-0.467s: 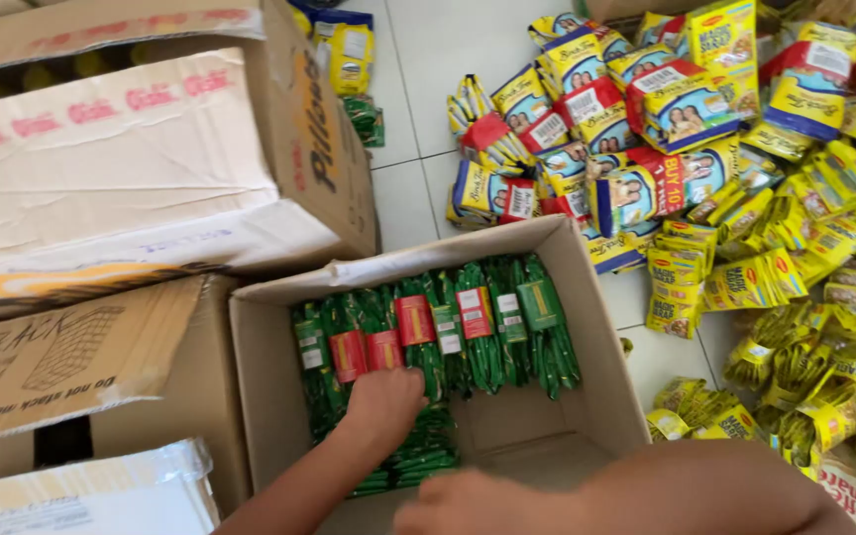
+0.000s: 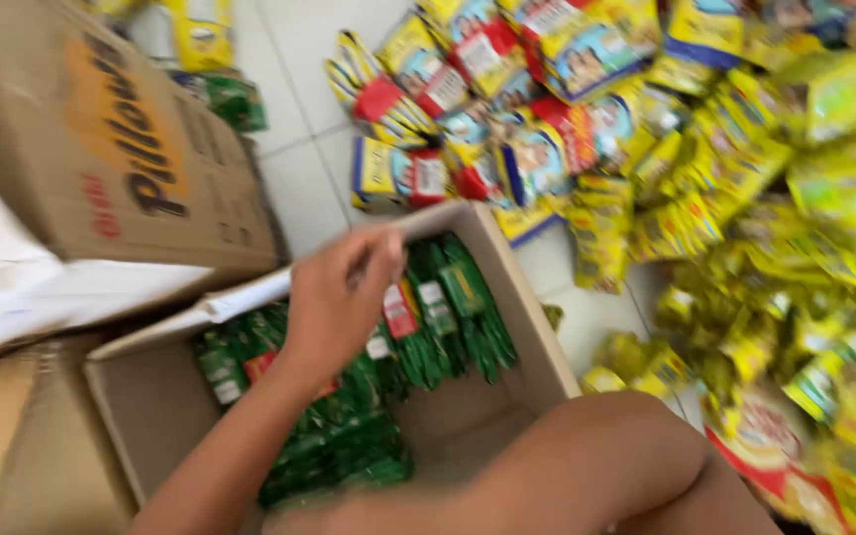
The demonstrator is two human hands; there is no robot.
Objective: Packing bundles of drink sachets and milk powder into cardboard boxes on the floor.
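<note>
My left hand (image 2: 334, 302) hovers over an open cardboard box (image 2: 532, 342) on the tiled floor, fingers loosely extended towards the far rim, with nothing visible in it. Under it, green sachet packets (image 2: 453, 317) with red and white labels stand packed in rows across the back and left of the box. The front right corner of the box shows bare cardboard. My right hand is out of view. The picture is blurred by motion.
A big heap of yellow snack packets (image 2: 745, 198) covers the floor to the right and behind. A large closed brown carton (image 2: 121, 149) stands at left, with another carton (image 2: 12, 446) below it. My bare knee (image 2: 606, 466) is at the bottom right.
My left hand has lifted off the green packets and moved up towards the box's far rim. The camera has shifted, so the view is closer and blurred.
</note>
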